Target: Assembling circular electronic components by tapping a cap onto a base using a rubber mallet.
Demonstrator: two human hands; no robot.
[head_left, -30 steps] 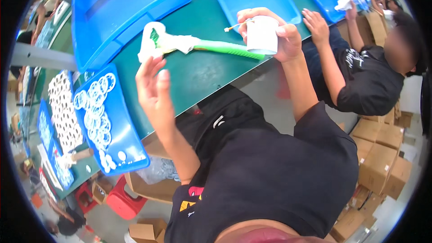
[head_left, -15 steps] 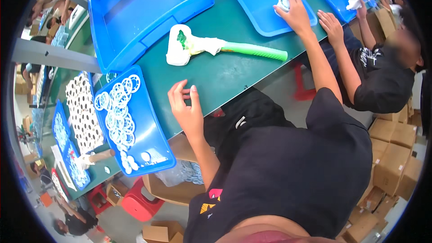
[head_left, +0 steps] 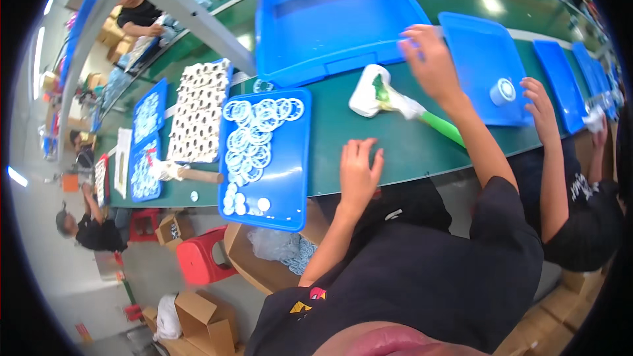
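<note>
My left hand [head_left: 359, 175] rests near the table's front edge with its fingers apart and nothing in them. My right hand [head_left: 432, 66], a little smeared, is raised by the big blue bin's right corner, fingers apart and nothing visible in it. Between my hands lies a hammer [head_left: 442, 126] with a green handle and a white-wrapped head; my right forearm passes near the handle. A small white cylindrical part [head_left: 503, 91] with a ringed top stands in the blue tray [head_left: 478, 46] to the right. A co-worker's hand [head_left: 541, 109] is at that tray's right edge, beside the part.
A large blue bin [head_left: 330, 69] holds a small clear cup. To the left are a blue tray [head_left: 287, 204] of white rings and discs, a white holed sheet [head_left: 198, 112] and a second mallet [head_left: 198, 175]. A red stool [head_left: 201, 257] and an open carton [head_left: 257, 273] stand below.
My right hand has let go of the white part in the right tray and moved left, away from it. The view has swung, and the co-worker's hand is now closer to the part.
</note>
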